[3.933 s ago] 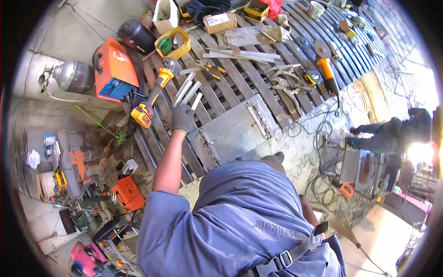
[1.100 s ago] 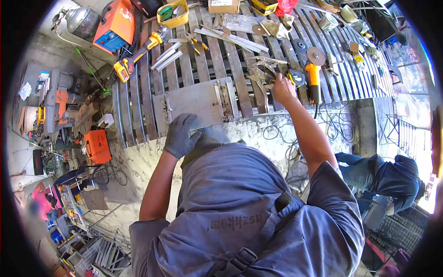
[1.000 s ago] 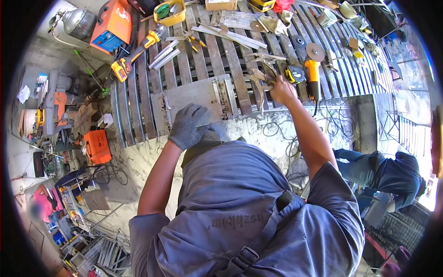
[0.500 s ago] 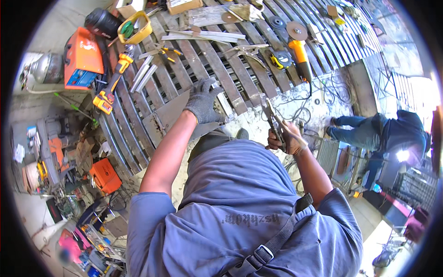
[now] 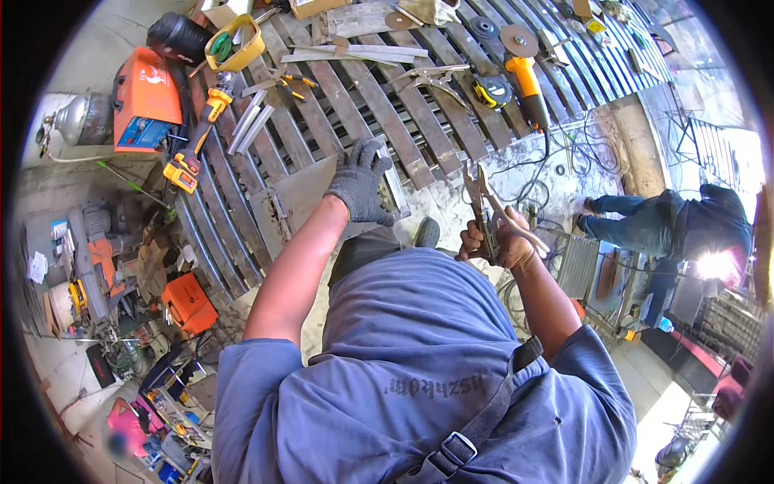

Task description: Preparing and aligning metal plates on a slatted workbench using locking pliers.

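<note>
My left hand [image 5: 359,184], in a dark grey knitted glove, lies with its fingers spread over a flat metal plate [image 5: 300,198] and a short light metal bar [image 5: 394,192] at the near edge of the slatted bench. It appears to press on them rather than wrap round them. My bare right hand [image 5: 504,240] is closed round a pair of locking pliers [image 5: 480,198], held off the bench with the jaws pointing away from me and a little apart. Another locking clamp [image 5: 435,79] lies on the slats beyond.
On the slatted metal bench [image 5: 375,105] lie an orange angle grinder [image 5: 526,85], a tape measure [image 5: 492,93], a yellow cordless tool [image 5: 201,137], pliers [image 5: 290,81] and metal strips [image 5: 250,123]. An orange welding machine [image 5: 145,101] stands left. At right a person [image 5: 677,222] bends near a bright welding glare.
My right hand has turned the locking pliers so their jaws point more straight ahead, and it sits slightly lower. My left hand has stayed on the plate, barely shifting.
</note>
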